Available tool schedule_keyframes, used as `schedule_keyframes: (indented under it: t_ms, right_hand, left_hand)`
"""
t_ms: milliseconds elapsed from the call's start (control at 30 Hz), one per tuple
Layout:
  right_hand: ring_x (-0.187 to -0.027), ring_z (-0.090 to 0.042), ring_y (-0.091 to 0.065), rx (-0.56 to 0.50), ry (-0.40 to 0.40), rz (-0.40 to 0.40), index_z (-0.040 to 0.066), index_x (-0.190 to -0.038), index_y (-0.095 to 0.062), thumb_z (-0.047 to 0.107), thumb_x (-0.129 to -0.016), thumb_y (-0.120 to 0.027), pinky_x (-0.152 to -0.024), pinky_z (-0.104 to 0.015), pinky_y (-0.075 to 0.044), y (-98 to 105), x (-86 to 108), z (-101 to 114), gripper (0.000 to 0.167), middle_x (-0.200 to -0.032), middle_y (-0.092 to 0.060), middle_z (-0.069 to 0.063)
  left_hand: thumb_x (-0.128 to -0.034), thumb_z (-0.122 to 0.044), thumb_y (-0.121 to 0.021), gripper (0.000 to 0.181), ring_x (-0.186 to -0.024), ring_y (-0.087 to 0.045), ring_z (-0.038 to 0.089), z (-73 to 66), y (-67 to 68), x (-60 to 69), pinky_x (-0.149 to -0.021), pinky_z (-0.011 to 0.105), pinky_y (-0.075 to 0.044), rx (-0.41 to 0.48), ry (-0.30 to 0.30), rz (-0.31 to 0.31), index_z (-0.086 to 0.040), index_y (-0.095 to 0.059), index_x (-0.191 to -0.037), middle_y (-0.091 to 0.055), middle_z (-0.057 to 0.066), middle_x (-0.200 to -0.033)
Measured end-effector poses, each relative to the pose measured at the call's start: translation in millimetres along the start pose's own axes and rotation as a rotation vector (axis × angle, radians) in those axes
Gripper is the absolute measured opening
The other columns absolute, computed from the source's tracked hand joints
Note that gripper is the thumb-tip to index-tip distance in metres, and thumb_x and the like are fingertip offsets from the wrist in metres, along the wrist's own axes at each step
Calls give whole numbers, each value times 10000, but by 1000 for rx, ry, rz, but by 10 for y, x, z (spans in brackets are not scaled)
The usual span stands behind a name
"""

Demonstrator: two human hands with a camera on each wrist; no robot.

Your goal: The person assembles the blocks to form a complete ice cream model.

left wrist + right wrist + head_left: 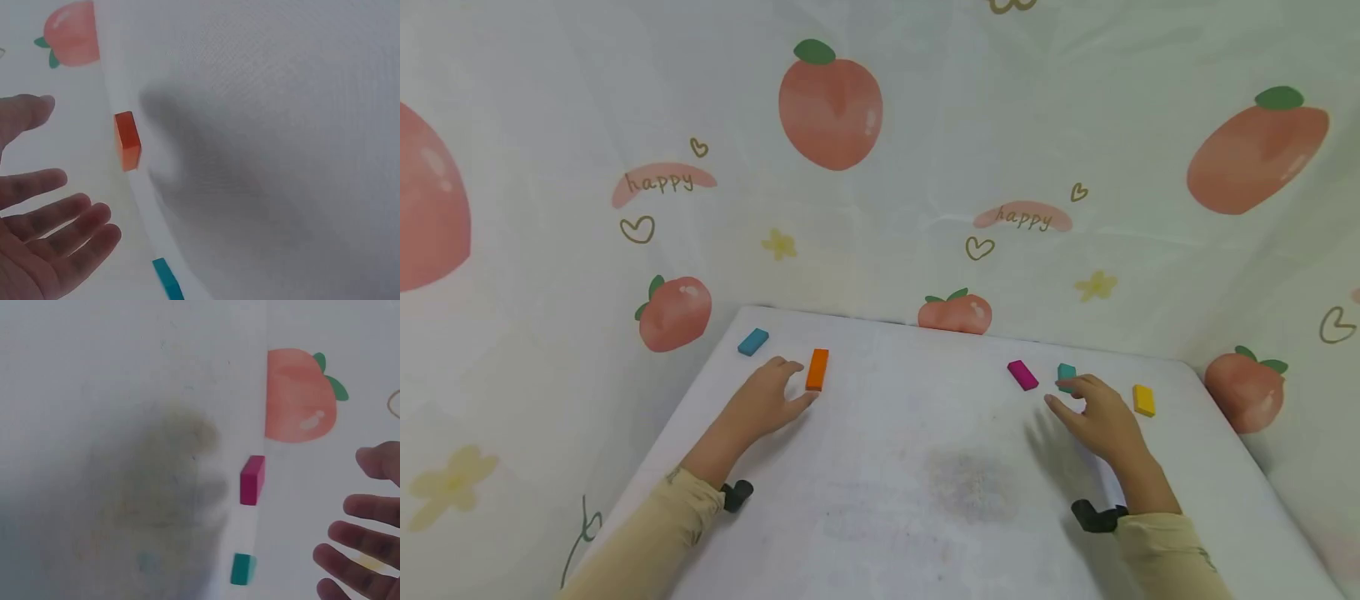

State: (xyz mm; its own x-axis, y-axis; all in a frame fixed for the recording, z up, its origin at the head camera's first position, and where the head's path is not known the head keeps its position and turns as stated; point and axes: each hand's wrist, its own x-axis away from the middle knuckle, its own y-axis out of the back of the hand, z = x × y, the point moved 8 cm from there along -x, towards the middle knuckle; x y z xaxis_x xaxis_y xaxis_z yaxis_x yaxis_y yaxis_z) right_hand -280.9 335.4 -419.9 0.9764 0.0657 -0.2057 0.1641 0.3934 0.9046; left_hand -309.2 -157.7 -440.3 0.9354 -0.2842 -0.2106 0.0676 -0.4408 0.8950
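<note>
My left hand (767, 398) hovers beside an orange block (817, 370), thumb and fingers spread apart around its near left side. In the left wrist view the fingers (69, 234) hold nothing, and the orange block (127, 141) stands clear of them. A blue block (753, 342) lies farther left. On the other side, my right hand (1101, 421) is above the table near a teal block (1066, 377), which its fingers partly cover in the head view. To the left of that lies a magenta block (1022, 375); to the right, a yellow block (1144, 400).
The white table (880, 467) has a greyish smudge (973, 483) near its middle. A white cloth (895, 233) with printed peaches hangs behind the table and at its sides. Dark wrist-worn devices (1099, 517) sit at both cuffs.
</note>
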Motion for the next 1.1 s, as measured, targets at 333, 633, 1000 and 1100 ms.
schedule_keyframes:
  t_ms: [333,633,1000,1100]
  right_hand:
    - [-1108,-486,-681,-100,-28,-31,-59,-1269,-700,215,-1010,-687,-953,-638,-567,-222,-272,-60,377,-1283,-656,-314]
    - [-1145,-468,-644,-102,-131,136,-80,-1262,-688,213,-1020,-677,-955,-594,-559,-466,-525,-149,380,-1283,-644,-324]
    - [-1053,-420,-655,-123,-129,157,-86,-1151,-725,112,-991,-692,-873,-526,-589,-567,-621,-152,257,-1157,-683,-293]
    - [-1032,-414,-664,-123,-119,152,-95,-1133,-725,103,-984,-695,-863,-523,-593,-575,-638,-146,250,-1130,-693,-291]
  left_hand:
    - [-959,-313,-781,577,-1157,-644,387,139,-180,-265,-1082,537,-542,64,83,19,72,-636,-1363,-662,267,-1292]
    - [-981,-286,-744,525,-1149,-618,371,247,-369,-472,-1081,539,-524,130,159,94,81,-631,-1339,-641,254,-1262]
    - [-976,-183,-726,422,-1114,-616,364,203,-411,-508,-1061,538,-541,183,202,113,115,-653,-1266,-633,251,-1219]
    - [-979,-171,-715,409,-1124,-617,364,209,-423,-517,-1062,532,-540,197,207,116,119,-653,-1261,-640,246,-1220]
